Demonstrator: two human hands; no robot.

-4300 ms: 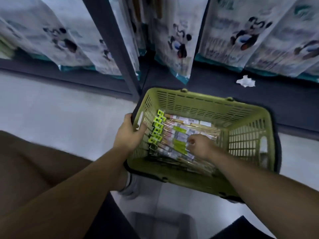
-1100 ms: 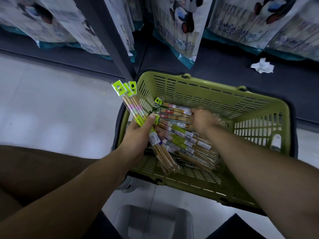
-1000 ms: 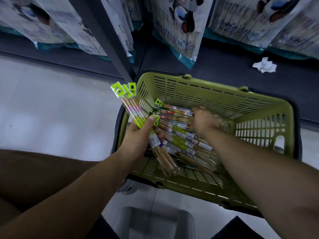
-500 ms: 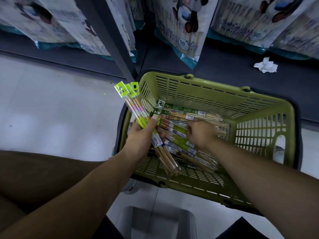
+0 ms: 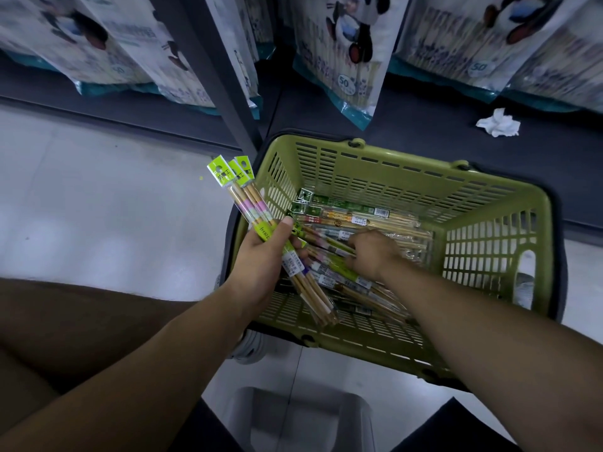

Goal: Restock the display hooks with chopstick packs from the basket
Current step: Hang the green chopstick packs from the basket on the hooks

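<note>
1. Your left hand (image 5: 261,256) now holds a bundle of three chopstick packs (image 5: 248,203) over the left rim of the basket (image 5: 408,190). The lime-green header cards point up and away from you. The fingers and thumb are curled firmly round the middle of the bundle. A few seconds ago this hand only rested on that rim and held nothing.
2. Your right hand (image 5: 372,252) has moved from the far side of the basket toward the middle. It lies on the pile of chopstick packs (image 5: 359,220) on the basket floor. Its fingers (image 5: 359,246) are bent down onto the packs, but I cannot tell whether they already pinch one or only touch it.
3. Since that move, some packs with dark-green headers are uncovered near the far-left corner of the basket.
4. In my judgement you are still collecting. The bundle is growing, but no pack hangs on a hook yet, and no free display hook is visible.
5. Beyond the basket hang only large panda-printed bags (image 5: 342,53). A crumpled tissue (image 5: 497,123) lies on the dark shelf (image 5: 424,102), to the far right of the basket.
6. Many packs remain in the basket, so the restocking seems to be in its early part.
</note>
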